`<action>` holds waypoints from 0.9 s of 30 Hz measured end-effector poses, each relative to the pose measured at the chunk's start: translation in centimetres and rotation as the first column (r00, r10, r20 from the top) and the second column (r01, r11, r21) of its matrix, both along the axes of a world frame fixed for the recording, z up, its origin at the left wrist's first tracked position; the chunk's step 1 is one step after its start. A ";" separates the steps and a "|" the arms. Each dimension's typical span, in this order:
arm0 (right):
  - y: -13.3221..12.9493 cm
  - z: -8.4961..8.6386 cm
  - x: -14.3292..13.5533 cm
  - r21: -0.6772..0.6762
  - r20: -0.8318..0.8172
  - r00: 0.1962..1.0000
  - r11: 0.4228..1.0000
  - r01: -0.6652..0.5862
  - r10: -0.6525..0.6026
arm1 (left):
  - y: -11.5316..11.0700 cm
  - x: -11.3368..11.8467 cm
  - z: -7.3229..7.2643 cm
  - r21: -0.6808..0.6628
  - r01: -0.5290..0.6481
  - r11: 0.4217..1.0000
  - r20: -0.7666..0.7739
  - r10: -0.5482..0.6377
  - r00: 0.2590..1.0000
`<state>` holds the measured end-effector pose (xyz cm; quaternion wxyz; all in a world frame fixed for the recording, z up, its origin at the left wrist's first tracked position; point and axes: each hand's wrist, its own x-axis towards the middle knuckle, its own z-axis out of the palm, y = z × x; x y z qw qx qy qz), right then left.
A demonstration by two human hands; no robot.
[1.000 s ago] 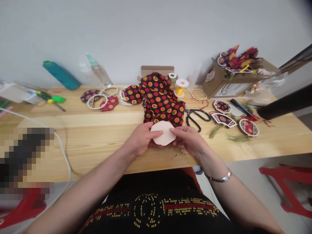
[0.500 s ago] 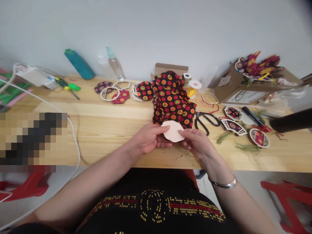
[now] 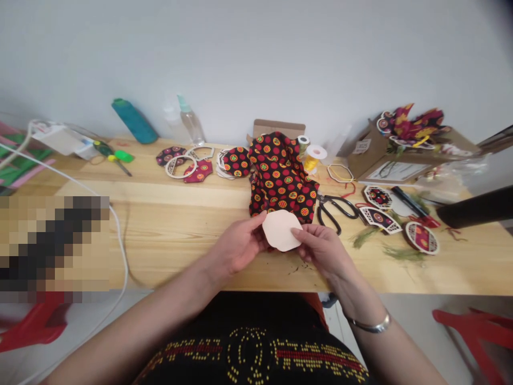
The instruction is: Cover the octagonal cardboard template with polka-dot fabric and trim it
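Observation:
A pale, flat, rounded piece with a wavy edge (image 3: 281, 231) is held over the front of the wooden table. My left hand (image 3: 242, 243) supports its left edge, the thumb along the rim and the other fingers partly hidden behind it. With the thumb on its upper face and the fingers underneath, my right hand (image 3: 323, 246) pinches the right side. Just beyond the piece lies crumpled black cloth with red and yellow flower prints (image 3: 280, 176). Black-handled scissors (image 3: 339, 211) rest to the right of the cloth.
Fabric-covered shapes and pale frames (image 3: 182, 167) lie left of the cloth. Behind it stand a yellow thread spool (image 3: 315, 156) and a spray bottle (image 3: 190, 123). A cardboard box (image 3: 360, 158) and finished ornaments (image 3: 421, 238) are at right; a white cable (image 3: 120, 230) crosses the left.
My left thumb has slid off the pale piece's face to its left edge, and the piece has turned a little. The whole view has shifted, so everything sits slightly lower.

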<state>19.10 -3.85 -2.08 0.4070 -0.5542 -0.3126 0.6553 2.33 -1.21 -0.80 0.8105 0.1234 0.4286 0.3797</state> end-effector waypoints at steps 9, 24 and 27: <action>-1.0 -0.7 -1.0 -0.001 -0.020 1.000 1.000 -0.001 0.001 | -0.9 0.1 -0.5 0.057 0.090 0.994 0.069 -0.094 0.993; -1.4 -1.3 -1.8 -0.023 -0.060 0.998 1.000 0.021 -0.023 | -1.1 0.0 -0.3 0.087 0.139 0.986 0.009 -0.140 0.990; -1.4 -1.5 -1.9 -0.010 -0.073 0.997 1.000 0.014 -0.015 | -1.4 0.0 -0.5 0.111 0.130 0.985 -0.008 -0.130 0.991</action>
